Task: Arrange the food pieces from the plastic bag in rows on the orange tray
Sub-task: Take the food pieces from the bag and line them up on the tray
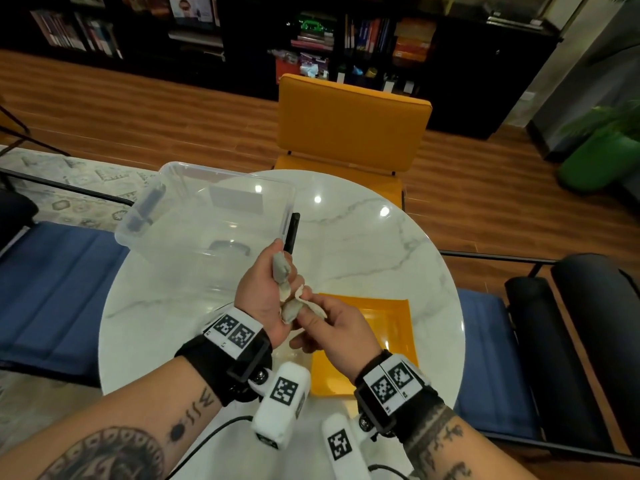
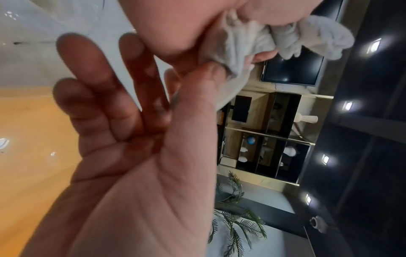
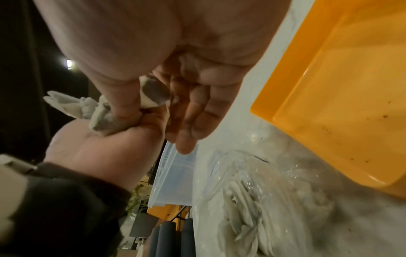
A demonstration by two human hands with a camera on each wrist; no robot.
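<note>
Shallow orange plastic tray (image 1: 391, 327) on the white marble bench (image 1: 363, 237) holds nothing visible yet. Left hand (image 1: 263, 299) grips stuck grey-white dumpling pieces (image 1: 282, 271); right hand (image 1: 332, 327) pinches one loose. Clear plastic bag (image 3: 252, 200) remains full.

— What sits nearest the orange tray (image 3: 342, 97)?

— The plastic bag (image 3: 263, 200), just below its near corner on the marble table (image 3: 222, 139), with pale food pieces (image 3: 243, 205) packed inside.

— And the hands?

— Left of the tray and raised off the table. The right hand (image 3: 167, 57) pinches a grey-and-white food piece (image 3: 153, 94) between thumb and fingers; the left hand (image 3: 103, 149) holds more pieces against it.

— Anything beyond?

— A clear plastic container (image 3: 175, 173), left of the bag.
</note>
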